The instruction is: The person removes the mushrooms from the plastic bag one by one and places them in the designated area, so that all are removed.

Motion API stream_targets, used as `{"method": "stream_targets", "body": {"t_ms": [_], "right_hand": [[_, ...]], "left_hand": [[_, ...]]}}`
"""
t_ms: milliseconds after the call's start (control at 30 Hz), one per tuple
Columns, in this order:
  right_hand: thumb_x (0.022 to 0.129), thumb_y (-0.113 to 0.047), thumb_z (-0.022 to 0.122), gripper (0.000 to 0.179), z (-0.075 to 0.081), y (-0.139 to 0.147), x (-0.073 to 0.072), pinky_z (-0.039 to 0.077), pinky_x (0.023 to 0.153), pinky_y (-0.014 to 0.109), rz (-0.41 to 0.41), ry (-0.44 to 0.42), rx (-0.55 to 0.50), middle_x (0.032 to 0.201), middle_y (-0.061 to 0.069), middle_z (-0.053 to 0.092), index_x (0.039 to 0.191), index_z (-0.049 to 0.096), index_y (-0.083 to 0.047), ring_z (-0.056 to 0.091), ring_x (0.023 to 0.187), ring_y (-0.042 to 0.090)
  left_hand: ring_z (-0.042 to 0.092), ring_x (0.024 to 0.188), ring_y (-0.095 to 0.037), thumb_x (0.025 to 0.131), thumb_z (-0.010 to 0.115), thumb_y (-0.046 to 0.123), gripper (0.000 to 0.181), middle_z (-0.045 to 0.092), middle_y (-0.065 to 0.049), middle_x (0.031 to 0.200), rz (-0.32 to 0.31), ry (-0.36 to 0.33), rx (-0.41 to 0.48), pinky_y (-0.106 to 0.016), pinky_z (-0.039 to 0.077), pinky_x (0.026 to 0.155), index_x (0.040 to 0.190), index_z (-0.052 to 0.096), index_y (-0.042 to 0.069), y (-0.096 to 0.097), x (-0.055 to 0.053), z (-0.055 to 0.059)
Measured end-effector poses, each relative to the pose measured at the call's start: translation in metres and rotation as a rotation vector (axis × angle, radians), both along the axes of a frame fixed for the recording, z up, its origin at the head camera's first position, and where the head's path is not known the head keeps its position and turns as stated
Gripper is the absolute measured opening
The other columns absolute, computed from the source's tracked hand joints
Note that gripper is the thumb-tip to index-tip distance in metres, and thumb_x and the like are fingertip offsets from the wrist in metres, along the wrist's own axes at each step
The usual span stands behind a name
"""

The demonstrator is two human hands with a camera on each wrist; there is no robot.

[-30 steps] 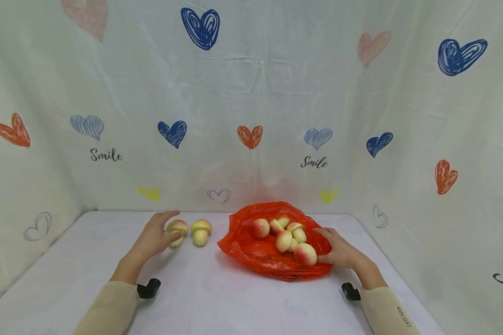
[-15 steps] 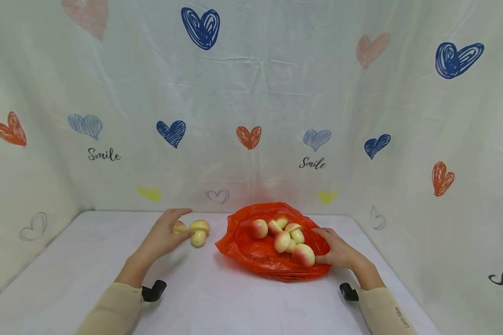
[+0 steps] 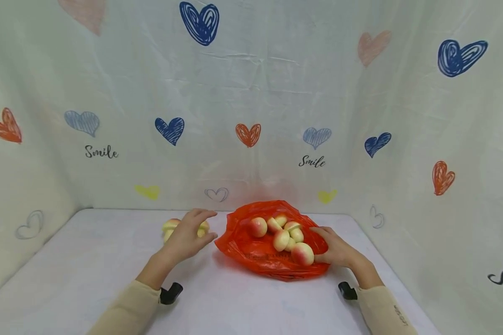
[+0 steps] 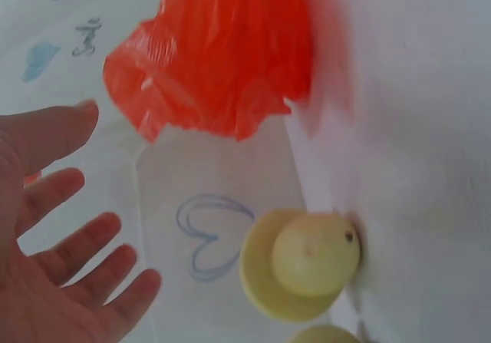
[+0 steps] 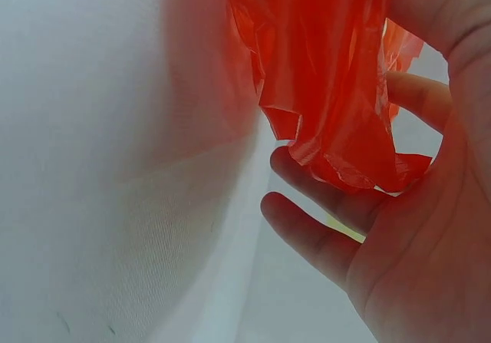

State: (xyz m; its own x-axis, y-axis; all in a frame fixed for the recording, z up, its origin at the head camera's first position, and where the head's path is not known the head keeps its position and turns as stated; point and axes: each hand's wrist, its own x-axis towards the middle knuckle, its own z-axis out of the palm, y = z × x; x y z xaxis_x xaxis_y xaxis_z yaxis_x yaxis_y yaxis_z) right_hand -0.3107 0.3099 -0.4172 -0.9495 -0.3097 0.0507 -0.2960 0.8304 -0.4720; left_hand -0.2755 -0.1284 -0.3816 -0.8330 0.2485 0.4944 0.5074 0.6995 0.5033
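Note:
My left hand (image 3: 188, 238) hovers over the table with thumb and fingers spread, holding nothing. It partly covers two pale yellow, red-blushed toy mushrooms, one at its left (image 3: 167, 229) and one behind its fingers (image 3: 203, 228). In the left wrist view a toy mushroom (image 4: 311, 255) stands beyond the spread fingers. A red plastic bag (image 3: 241, 251) lies with its mouth towards me, several toy mushrooms inside, including one near the front (image 3: 302, 254). My right hand (image 3: 339, 251) holds the bag's right side, its edge (image 5: 330, 120) between thumb and fingers.
A white-covered table (image 3: 243, 307) carries everything. Behind it hangs a pale curtain (image 3: 255, 93) printed with hearts and "Smile", which also closes off both sides. A black wrist device (image 3: 171, 294) sits below the left hand.
My left hand has moved right, from around the left toy mushroom past it towards the bag, with nothing in it. My right hand stays at the bag's right side.

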Motion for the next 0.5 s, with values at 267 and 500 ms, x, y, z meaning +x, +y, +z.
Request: {"method": "stream_targets", "body": {"t_ms": [267,500], "right_hand": [[0.071,-0.040,0.080,0.083,-0.003,-0.002,0.000,0.046,0.090,0.056,-0.008,-0.006,0.007,0.142,0.015,0.034,0.142,0.042,-0.016,0.040,0.123,0.036],[0.072,-0.038,0.079,0.082,0.000,-0.002,0.000,0.047,0.089,0.055,-0.002,-0.002,0.010,0.142,0.015,0.034,0.142,0.042,-0.016,0.041,0.123,0.036]], "left_hand": [[0.050,0.113,-0.026,0.078,0.078,0.014,0.043,0.053,-0.008,0.121,-0.078,0.134,-0.018,-0.042,0.050,0.089,0.119,0.063,0.009,0.028,0.001,-0.002],[0.048,0.115,-0.024,0.077,0.079,0.012,0.038,0.053,-0.007,0.121,-0.133,0.196,-0.014,-0.039,0.049,0.092,0.113,0.065,0.013,0.049,-0.002,-0.008]]}}
